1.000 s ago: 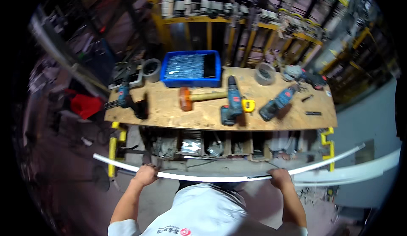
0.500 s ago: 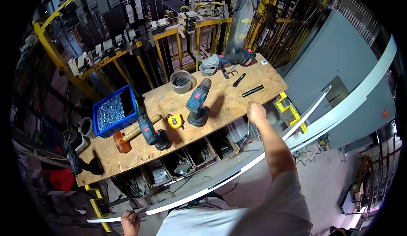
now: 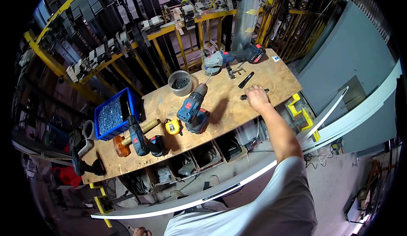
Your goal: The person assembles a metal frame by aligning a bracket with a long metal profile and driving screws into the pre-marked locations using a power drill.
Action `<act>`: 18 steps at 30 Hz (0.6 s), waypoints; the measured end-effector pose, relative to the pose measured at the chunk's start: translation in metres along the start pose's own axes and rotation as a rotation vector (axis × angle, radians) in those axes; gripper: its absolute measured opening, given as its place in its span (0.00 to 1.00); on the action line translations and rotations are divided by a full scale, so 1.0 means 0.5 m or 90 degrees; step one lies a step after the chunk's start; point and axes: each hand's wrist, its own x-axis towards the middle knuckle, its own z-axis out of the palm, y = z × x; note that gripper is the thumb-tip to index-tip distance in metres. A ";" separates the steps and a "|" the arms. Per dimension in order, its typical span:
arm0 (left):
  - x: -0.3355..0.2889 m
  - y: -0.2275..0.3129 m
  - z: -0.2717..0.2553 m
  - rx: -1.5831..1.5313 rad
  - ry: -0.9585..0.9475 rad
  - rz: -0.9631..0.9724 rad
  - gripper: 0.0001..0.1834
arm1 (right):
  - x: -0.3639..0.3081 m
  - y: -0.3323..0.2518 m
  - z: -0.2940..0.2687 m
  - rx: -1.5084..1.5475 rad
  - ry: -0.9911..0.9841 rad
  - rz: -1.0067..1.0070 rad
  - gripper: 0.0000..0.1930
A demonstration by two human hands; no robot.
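My right hand [image 3: 256, 97] is on the workbench, its fingers closed over a slim black pen-shaped stick [image 3: 243, 97] whose two ends show on either side. Just beyond lies a black marker-like piece [image 3: 246, 80]. At the lower edge my left hand [image 3: 142, 231] is partly cut off. Its visible fingers are curled, and whatever they may hold is hidden. A long white strip [image 3: 178, 205] runs between my body and the bench, a little above that hand and apart from it. A cordless drill [image 3: 193, 109] stands on the bench left of my right hand.
The wooden bench top [image 3: 229, 113] also carries an angle grinder [image 3: 229, 59], a bowl of screws [image 3: 180, 83], a yellow tape measure [image 3: 172, 126], a mallet [image 3: 121, 146], a second drill [image 3: 142, 140] and a blue bin [image 3: 112, 115]. Yellow racks [image 3: 167, 32] stand behind. A grey panel [image 3: 339, 62] leans right.
My right hand has moved forward from the bench's front edge onto the black stick. My left hand has come off the white strip and dropped toward the lower edge. The view has shifted slightly.
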 end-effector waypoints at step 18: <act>0.067 0.212 0.037 0.037 0.044 0.200 0.06 | -0.045 -0.080 0.017 0.173 0.078 -0.092 0.13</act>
